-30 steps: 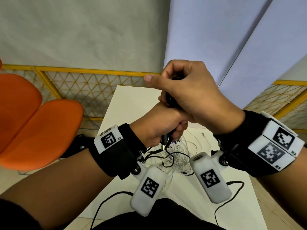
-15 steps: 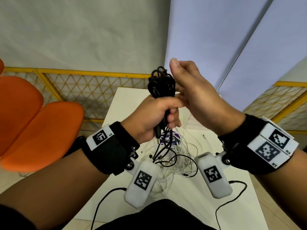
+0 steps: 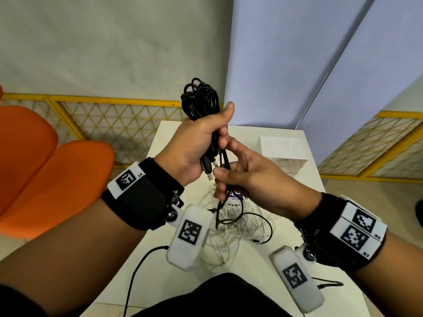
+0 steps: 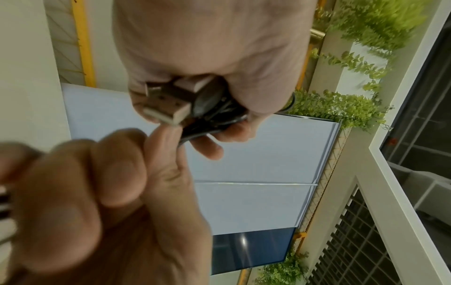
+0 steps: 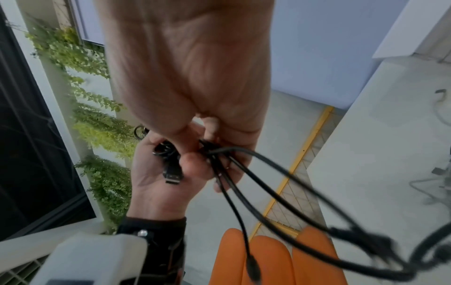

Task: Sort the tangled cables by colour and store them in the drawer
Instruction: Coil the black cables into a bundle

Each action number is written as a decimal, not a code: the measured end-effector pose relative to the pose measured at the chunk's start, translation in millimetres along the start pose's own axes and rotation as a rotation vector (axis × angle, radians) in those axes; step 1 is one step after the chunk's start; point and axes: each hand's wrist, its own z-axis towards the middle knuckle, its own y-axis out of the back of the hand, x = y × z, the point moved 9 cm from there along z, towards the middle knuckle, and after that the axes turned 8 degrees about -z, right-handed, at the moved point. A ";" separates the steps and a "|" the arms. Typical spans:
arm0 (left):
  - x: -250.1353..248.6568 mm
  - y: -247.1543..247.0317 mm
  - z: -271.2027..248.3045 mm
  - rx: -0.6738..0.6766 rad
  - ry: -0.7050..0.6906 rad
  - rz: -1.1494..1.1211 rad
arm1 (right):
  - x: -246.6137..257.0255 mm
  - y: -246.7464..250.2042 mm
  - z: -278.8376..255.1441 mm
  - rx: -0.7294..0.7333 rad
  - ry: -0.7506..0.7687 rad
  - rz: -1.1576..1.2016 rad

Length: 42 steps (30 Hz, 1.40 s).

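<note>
My left hand (image 3: pixel 196 143) grips a coiled bundle of black cables (image 3: pixel 201 99) and holds it upright above the table. A USB plug (image 4: pixel 165 108) sticks out under its fingers. Just below, my right hand (image 3: pixel 240 170) pinches the loose black strands (image 5: pixel 268 192) that hang from the bundle. These strands trail down to a tangle of white cables (image 3: pixel 229 229) on the white table (image 3: pixel 297 225). A small white drawer unit (image 3: pixel 282 149) stands at the back right of the table, with its front hidden behind my hands.
Orange chair seats (image 3: pixel 57 179) stand left of the table. A yellow mesh fence (image 3: pixel 114 124) runs behind it. One thin black cable (image 3: pixel 263 225) loops through the white pile. The table's right half around the drawer unit is bare.
My right hand has come down from the top of the black bundle to below my left hand and taken hold of the hanging strands. The bundle now shows above my left fist.
</note>
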 end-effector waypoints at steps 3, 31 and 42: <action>0.8 1.9 0.6 -0.004 0.009 0.000 | -5.2 6.6 0.8 -0.026 -0.023 0.034; 29.0 7.7 9.0 0.045 0.308 -0.201 | -19.3 27.3 -17.8 0.018 -0.052 -0.691; 37.4 6.6 5.0 0.203 0.383 0.271 | 1.3 45.3 -24.7 0.142 -0.112 -1.125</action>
